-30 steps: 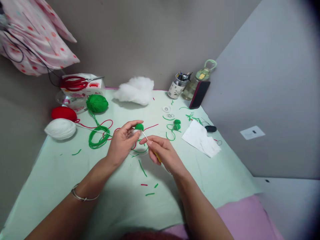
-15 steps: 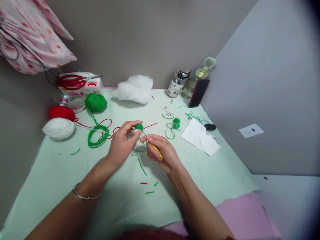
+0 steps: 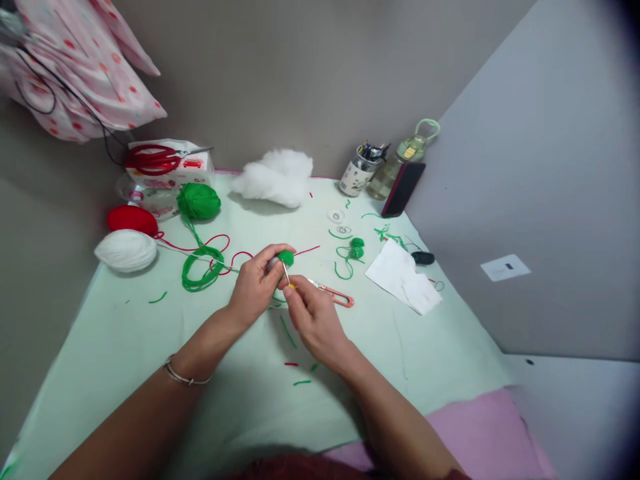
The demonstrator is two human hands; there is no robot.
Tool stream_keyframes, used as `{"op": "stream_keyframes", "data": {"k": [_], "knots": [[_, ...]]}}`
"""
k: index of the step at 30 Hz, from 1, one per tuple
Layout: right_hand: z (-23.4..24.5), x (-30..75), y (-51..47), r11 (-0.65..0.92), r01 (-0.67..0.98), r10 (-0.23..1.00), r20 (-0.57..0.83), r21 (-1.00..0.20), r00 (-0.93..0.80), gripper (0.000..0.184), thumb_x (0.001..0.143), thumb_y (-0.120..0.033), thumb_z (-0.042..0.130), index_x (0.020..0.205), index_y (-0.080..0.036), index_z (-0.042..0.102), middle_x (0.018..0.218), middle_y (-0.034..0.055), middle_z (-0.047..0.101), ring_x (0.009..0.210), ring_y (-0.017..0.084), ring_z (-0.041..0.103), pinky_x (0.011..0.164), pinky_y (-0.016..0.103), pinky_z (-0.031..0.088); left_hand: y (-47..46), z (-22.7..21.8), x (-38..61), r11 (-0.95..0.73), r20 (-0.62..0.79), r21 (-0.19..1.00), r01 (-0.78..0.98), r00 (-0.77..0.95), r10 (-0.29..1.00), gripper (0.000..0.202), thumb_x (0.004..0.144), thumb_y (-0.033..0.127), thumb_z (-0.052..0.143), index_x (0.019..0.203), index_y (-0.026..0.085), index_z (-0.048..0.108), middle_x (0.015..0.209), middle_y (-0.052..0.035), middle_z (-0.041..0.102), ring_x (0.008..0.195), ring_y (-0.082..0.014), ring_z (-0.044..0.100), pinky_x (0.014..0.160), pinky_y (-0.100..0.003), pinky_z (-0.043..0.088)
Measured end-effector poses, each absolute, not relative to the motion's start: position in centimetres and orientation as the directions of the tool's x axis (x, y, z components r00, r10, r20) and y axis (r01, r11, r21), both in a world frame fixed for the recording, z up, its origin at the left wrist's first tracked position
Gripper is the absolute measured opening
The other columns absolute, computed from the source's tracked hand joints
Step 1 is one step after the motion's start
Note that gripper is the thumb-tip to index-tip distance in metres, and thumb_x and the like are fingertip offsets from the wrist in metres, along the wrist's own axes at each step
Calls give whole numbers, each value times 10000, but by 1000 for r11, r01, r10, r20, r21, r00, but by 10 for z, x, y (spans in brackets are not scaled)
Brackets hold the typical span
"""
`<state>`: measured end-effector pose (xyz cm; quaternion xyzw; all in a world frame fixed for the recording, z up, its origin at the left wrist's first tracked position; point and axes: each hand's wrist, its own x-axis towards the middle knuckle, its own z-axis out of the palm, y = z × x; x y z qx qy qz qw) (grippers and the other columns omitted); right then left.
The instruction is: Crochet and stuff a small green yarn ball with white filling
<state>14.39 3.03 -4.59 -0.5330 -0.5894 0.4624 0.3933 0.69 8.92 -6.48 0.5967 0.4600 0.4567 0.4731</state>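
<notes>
My left hand [image 3: 255,285] is closed around a small crocheted piece [image 3: 285,257], green at the top with white below; the fingers cover much of it. In my right hand [image 3: 316,312] is a crochet hook [image 3: 287,275] with a yellow handle, its metal shaft reaching up to the green part. A red yarn end [image 3: 307,251] sticks out to the right behind the piece. Just beyond my right hand lies a thread snipper with an orange handle [image 3: 341,297], partly hidden. Loose green yarn shows on the table under both hands.
Balls of green [image 3: 199,201], red [image 3: 132,220] and white yarn [image 3: 126,251] lie at left, near scissors [image 3: 153,160] on a box. White stuffing [image 3: 276,179] sits at the back. A pen cup [image 3: 356,175], bottle [image 3: 387,175], phone [image 3: 403,189], small green pieces [image 3: 357,249] and paper [image 3: 400,275] are at right.
My right hand has turned more upright over the hook, whose shaft now points more steeply at the piece. The orange-handled snipper has come into sight. The whole view has shifted slightly.
</notes>
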Motion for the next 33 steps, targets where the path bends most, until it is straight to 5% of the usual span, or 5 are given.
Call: {"op": "stream_keyframes", "data": {"k": [6, 11, 14, 18, 33], "knots": [[-43, 162, 43, -388, -332, 861, -209, -860, -465, 242, 942, -404, 610, 901, -176, 678, 421, -132, 331, 394, 57, 169, 459, 240, 192, 90, -69, 0, -390, 357, 899, 201, 181, 916, 249, 965, 249, 521, 1140, 222, 696, 1012, -43, 677, 754, -158, 647, 743, -288, 503], [-52, 155, 29, -636, -176, 343, -70, -751, -937, 308, 919, -372, 680, 1040, -92, 717, 426, -113, 398, 361, 58, 323, 425, 234, 239, 101, -78, -6, -427, 385, 867, 259, 197, 902, 257, 972, 243, 522, 1171, 213, 682, 1118, -63, 664, 829, -164, 683, 789, -307, 530], [-50, 157, 26, -488, -297, 568, -40, -821, -822, 281, 972, -386, 631, 1054, -129, 706, 554, -59, 557, 411, 66, 419, 451, 238, 321, 100, -71, -7, -304, 289, 949, 90, 149, 946, 238, 924, 258, 604, 1156, 214, 631, 1081, -37, 653, 797, -150, 693, 763, -305, 545], [-47, 169, 40, -65, -237, 987, -27, -969, -160, 257, 968, -416, 646, 1093, -196, 690, 675, -66, 561, 460, 42, 303, 460, 233, 237, 90, -56, 0, -161, 178, 980, -113, 161, 971, 206, 857, 248, 687, 1001, 225, 541, 889, 30, 627, 672, -120, 659, 627, -255, 515], [-50, 168, 48, 60, -85, 996, 54, -995, 75, 271, 934, -381, 666, 1168, -249, 631, 689, -66, 470, 539, 82, 343, 502, 241, 294, 79, -36, 4, 45, 7, 991, -127, 386, 922, 305, 899, 374, 715, 1158, 212, 718, 1032, -45, 739, 949, -195, 677, 867, -318, 526]]}}
